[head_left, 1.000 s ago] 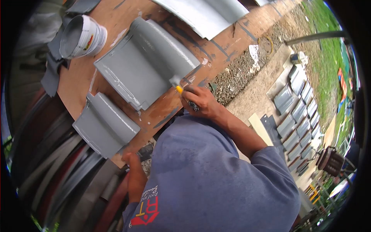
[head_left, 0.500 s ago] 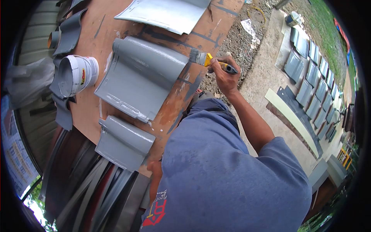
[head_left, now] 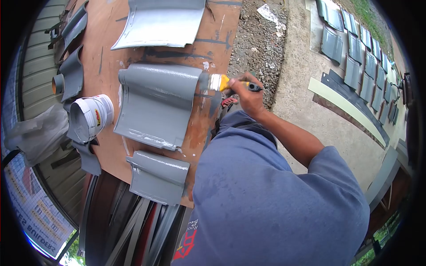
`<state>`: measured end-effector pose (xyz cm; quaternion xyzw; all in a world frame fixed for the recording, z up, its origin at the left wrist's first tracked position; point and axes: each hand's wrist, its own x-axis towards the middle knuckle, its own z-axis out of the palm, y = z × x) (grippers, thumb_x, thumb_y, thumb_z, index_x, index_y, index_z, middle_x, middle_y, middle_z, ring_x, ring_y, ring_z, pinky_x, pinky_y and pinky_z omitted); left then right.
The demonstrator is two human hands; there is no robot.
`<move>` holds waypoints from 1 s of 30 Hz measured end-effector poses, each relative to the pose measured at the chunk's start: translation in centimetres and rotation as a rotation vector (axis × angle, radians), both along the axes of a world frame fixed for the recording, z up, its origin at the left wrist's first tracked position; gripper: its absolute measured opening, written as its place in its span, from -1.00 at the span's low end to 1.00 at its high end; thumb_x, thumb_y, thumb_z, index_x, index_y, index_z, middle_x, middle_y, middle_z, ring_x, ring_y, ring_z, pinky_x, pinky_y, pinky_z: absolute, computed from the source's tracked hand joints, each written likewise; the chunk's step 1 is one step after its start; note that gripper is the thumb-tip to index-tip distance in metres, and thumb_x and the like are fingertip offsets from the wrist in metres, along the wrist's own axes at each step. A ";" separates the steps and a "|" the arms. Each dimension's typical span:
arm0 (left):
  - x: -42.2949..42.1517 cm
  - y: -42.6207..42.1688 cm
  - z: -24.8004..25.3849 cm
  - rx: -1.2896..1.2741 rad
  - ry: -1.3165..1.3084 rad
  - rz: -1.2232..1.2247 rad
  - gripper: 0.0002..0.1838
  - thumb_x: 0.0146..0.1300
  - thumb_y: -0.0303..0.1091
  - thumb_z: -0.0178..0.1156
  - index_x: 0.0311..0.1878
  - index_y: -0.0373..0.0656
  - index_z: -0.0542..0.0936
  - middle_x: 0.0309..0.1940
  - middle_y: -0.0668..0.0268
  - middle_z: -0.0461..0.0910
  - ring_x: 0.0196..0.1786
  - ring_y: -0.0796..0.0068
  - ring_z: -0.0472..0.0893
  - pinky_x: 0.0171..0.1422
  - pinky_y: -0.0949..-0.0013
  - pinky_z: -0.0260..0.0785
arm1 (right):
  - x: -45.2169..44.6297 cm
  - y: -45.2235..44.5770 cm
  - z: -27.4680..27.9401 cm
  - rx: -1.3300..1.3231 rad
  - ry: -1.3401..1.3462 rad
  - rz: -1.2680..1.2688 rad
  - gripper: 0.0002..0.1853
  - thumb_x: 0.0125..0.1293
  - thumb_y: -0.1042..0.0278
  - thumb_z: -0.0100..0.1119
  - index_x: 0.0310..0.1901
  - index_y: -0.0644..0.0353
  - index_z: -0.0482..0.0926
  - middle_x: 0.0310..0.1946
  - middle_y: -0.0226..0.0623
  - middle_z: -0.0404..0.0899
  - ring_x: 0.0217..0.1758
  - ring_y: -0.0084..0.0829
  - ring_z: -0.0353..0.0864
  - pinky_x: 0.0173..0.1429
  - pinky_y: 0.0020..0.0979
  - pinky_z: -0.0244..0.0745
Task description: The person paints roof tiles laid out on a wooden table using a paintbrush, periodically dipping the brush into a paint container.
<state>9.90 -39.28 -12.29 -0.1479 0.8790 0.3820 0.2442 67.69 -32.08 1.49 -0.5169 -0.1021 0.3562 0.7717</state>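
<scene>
Gripping a paintbrush in the fingers of the right hand, seemingly coating the middle tile's edge on the desk. Calls for drawing bristles along it. Cannot tell the hidden left hand's hold.

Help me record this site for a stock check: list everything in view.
Board: one, brown, centre-left
Curved tiles: three, grey, on board
Paintbrush: one, yellow-silver, upper centre
Bucket: one, white, board's left edge
Edge tiles: several, grey, at board's left
Plastic bag: one, translucent, left
Long strips: several, grey, brown, red, below board
Gravel: one patch, grey, beside board
Ground tiles: many, grey, upper right
Pale strip: one, yellowish, right side
Shirt: one, blue, lower centre
Right hand: one, bare, around paintbrush
Left hand: not discernible
</scene>
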 end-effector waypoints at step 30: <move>0.0 0.7 -0.4 -0.089 -0.005 -0.041 -0.52 0.43 -0.06 -0.04 -0.04 -0.31 0.66 0.07 0.09 0.71 0.02 0.21 0.73 0.15 0.07 0.60 | -3.5 2.0 -0.6 -0.120 0.440 -0.092 -0.82 0.45 0.35 0.29 -0.21 0.23 0.49 -0.23 -0.10 0.76 -0.39 -0.40 0.80 -0.38 -0.43 0.70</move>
